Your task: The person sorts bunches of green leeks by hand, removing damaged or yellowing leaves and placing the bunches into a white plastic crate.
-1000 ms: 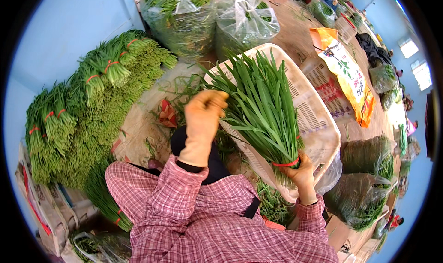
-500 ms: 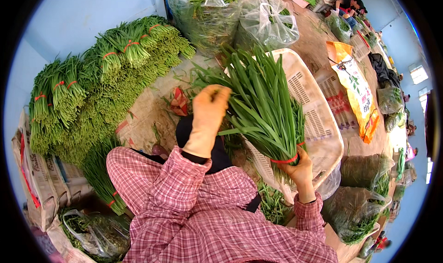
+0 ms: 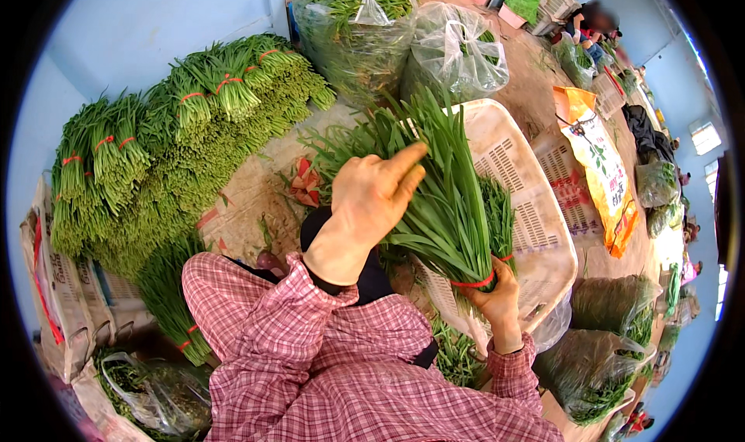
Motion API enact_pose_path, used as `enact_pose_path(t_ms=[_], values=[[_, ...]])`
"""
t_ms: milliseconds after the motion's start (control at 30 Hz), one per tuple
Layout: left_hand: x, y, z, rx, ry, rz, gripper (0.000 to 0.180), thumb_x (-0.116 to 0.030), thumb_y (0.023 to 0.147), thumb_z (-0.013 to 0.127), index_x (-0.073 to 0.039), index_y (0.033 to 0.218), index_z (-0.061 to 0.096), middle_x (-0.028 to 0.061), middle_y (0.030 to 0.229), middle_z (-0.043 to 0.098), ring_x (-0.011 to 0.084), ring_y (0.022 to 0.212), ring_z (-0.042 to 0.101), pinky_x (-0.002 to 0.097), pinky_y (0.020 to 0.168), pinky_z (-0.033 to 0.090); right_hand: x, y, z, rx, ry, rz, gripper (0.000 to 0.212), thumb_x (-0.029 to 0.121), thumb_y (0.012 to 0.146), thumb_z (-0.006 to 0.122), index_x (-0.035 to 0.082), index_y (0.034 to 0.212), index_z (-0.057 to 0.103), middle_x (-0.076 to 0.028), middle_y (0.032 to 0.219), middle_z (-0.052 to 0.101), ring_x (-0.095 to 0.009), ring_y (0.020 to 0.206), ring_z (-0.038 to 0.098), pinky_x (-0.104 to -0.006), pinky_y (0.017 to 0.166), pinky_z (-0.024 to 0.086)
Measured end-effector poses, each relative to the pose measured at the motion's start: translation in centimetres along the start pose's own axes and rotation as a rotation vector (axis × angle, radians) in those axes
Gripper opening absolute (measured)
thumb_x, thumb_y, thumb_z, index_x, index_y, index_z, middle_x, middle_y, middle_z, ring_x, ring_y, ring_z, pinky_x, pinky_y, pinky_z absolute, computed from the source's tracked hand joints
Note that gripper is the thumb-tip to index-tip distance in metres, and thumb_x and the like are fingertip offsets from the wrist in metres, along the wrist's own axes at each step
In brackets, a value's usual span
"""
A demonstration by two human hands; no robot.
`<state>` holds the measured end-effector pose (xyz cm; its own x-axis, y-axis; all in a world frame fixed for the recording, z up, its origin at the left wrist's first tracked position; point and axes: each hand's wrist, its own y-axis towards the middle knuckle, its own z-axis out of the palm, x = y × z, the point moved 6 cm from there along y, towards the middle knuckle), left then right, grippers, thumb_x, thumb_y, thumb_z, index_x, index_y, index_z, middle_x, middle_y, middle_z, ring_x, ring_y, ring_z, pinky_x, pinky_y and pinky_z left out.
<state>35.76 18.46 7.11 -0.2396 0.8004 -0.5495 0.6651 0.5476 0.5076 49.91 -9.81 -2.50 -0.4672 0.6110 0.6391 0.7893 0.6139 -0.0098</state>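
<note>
In the head view, your right hand (image 3: 499,304) wraps the stalk end of a leafy green bunch (image 3: 446,209), beside its thin red band (image 3: 475,282); the long, flat blades fan out ahead of it. Your left hand (image 3: 374,201) is over the leaves, fingers stretched and parted; whether they touch is unclear. Beyond your right hand stands a stiff, off-white slotted plastic basket (image 3: 543,267). Well left of both hands, slender-stemmed bundles (image 3: 186,155) form a bristly heap.

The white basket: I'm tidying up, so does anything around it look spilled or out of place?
Yes: a crumpled red scrap left of the basket looks like litter; loose greens by the basket's near side look dropped, unlike the tied bunches.
</note>
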Motion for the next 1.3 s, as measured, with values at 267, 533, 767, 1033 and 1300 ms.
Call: enact_pose_path(t_ms=[267, 533, 767, 1033, 1300], values=[[3.8, 1.5, 1.8, 0.071, -0.074, -0.435, 0.035, -0.038, 0.083, 0.072, -0.013, 0.108, 0.073, 0.0122, 0.067, 0.067, 0.0301, 0.067, 0.067, 0.0384, 0.064, 0.052, 1.2, -0.1, 0.1, -0.005, -0.072, -0.129, 0.077, 0.026, 0.056, 0.093, -0.003, 0.122, 0.063, -0.02, 0.114, 0.065, -0.034, 0.108, 0.062, -0.0417, 0.097, 0.049], [6.1, 0.5, 3.5, 0.146, -0.308, -0.613, 0.029, -0.03, 0.085, 0.07, -0.01, 0.105, 0.074, 0.0113, 0.071, 0.069, 0.0214, 0.068, 0.068, 0.0334, 0.067, 0.052, 1.5, 0.0, 0.5, 0.003, -0.074, -0.14, 0.077, 0.028, 0.057, 0.093, -0.002, 0.121, 0.063, -0.02, 0.113, 0.066, -0.034, 0.108, 0.062, -0.0423, 0.097, 0.049], [7.5, -0.9, 5.1, -0.013, -0.718, -0.693, 0.026, -0.023, 0.086, 0.07, -0.002, 0.1, 0.073, 0.0044, 0.069, 0.067, 0.0113, 0.054, 0.056, 0.0273, 0.054, 0.044, 1.5, -0.1, 1.0, 0.004, -0.104, -0.125, 0.075, 0.027, 0.057, 0.093, -0.002, 0.12, 0.064, -0.02, 0.113, 0.065, -0.034, 0.108, 0.062, -0.0421, 0.097, 0.049], [14.6, -2.0, -1.3, -0.547, -1.344, -0.767, 0.024, -0.026, 0.093, 0.068, -0.006, 0.108, 0.067, 0.0029, 0.077, 0.064, 0.0122, 0.064, 0.056, 0.0251, 0.063, 0.045, 2.2, 0.8, 1.2, 0.039, -0.016, -0.005, 0.076, 0.023, 0.058, 0.093, -0.004, 0.123, 0.062, -0.019, 0.112, 0.068, -0.027, 0.104, 0.066, -0.0369, 0.093, 0.051], [10.0, -10.3, 2.6, -0.376, -1.515, -0.825, 0.032, -0.018, 0.091, 0.071, -0.007, 0.119, 0.06, 0.0072, 0.112, 0.066, 0.0218, 0.103, 0.064, 0.037, 0.093, 0.053, 3.7, 4.3, 2.2, 0.206, 0.568, 0.162, 0.064, 0.008, 0.065, 0.088, -0.004, 0.122, 0.062, -0.009, 0.106, 0.071, -0.015, 0.093, 0.066, -0.0296, 0.087, 0.052]])
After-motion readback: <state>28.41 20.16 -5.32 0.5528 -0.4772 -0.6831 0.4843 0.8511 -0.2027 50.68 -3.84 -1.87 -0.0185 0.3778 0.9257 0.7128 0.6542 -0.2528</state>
